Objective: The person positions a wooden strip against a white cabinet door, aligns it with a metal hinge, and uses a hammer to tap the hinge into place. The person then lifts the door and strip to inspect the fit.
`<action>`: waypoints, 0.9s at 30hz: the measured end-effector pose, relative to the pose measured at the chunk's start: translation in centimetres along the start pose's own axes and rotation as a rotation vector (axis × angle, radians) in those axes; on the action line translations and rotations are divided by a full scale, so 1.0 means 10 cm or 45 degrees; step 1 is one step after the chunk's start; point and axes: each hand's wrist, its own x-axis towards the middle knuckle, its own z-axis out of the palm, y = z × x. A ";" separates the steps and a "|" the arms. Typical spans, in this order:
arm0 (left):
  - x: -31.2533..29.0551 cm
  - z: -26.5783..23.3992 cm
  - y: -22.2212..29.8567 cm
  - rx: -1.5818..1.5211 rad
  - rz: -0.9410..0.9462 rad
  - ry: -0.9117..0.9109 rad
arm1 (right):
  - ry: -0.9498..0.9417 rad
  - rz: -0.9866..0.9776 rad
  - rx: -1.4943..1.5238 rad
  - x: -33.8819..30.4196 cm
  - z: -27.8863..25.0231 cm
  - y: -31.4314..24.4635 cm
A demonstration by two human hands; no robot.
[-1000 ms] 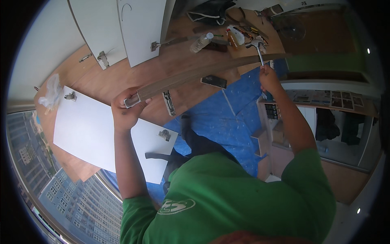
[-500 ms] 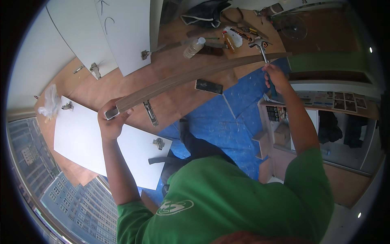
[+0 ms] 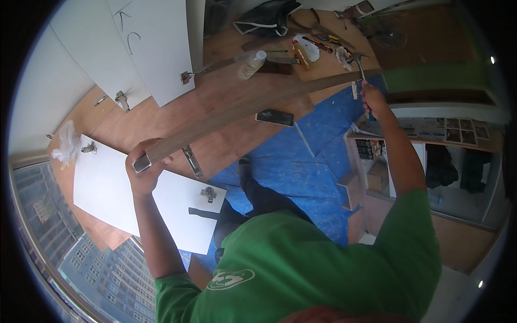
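My left hand (image 3: 144, 172) is wrapped round the near end of a long wood-grain strip (image 3: 237, 114), whose end face shows a pale rim. The strip slants from lower left to upper right, above the wooden board surface. My right hand (image 3: 373, 100) grips a claw hammer (image 3: 361, 69) by its handle, close to the strip's far end. The hammer head is up, past the strip's edge; whether it touches the strip I cannot tell. Below the left hand lies a white panel (image 3: 102, 180) with metal hinges. A metal fitting (image 3: 191, 161) lies beside the strip.
A plastic bottle (image 3: 252, 65), a dark block (image 3: 274, 117) and several hand tools (image 3: 319, 44) lie on the wooden surface (image 3: 221, 141). White doors (image 3: 153, 48) stand at the upper left. Blue sheeting (image 3: 312, 172) covers the floor. An open shelf unit (image 3: 371, 202) is at the right.
The strip's near end and my left hand have shifted slightly left and down. My right hand and the hammer have moved a little right, and the hammer head has turned.
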 end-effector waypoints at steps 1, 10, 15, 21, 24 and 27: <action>0.00 0.00 0.00 -0.011 0.001 0.006 | -0.033 -0.023 -0.020 0.01 0.00 0.00; -0.04 0.05 -0.13 -0.103 0.060 0.099 | -0.202 -0.134 -0.254 -0.95 0.73 -0.52; -0.14 0.13 -0.13 -0.128 0.084 0.114 | -0.308 -0.144 -0.355 -1.58 1.18 -0.90; -0.17 0.14 -0.14 -0.073 0.143 0.146 | -0.382 -0.329 -0.574 -2.26 1.70 -1.03; -0.16 0.16 -0.20 -0.050 0.190 0.175 | -0.357 -0.353 -0.617 -2.52 1.89 -1.10; -0.17 0.16 -0.21 -0.068 0.205 0.169 | -0.523 -0.204 -0.498 -2.81 2.07 -1.27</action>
